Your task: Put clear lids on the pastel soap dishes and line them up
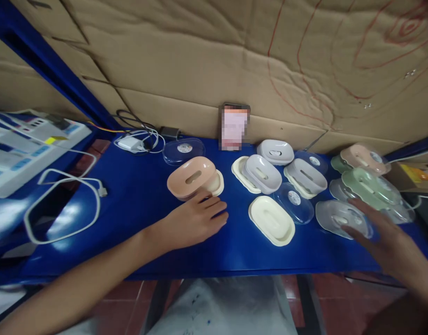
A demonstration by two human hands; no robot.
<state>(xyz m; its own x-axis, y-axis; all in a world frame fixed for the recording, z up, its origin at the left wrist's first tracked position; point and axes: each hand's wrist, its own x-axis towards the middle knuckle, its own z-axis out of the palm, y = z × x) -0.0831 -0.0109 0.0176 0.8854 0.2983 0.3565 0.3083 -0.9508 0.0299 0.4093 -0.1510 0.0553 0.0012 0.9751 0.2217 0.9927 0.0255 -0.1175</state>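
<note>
My left hand (196, 219) is beside a peach soap dish tray (192, 177), its fingers loosely bent and slightly apart. Its fingertips overlap the near edge of a cream base (217, 184) partly under that tray; contact is unclear. My right hand (384, 235) is slightly blurred, thumb and fingers spread around the near side of a grey soap dish with a clear lid (343, 218). A bare cream base (271, 220) lies between the hands. Behind it are a grey-white tray (263, 173) on a cream base and a loose clear lid (294, 201).
More soap dishes, green (369, 186) and peach (362, 158), stand at the right. A phone (234, 128) leans on the cardboard (186, 56). White chargers and cables (130, 143) and a power strip (36, 153) occupy the left of the blue table (130, 200).
</note>
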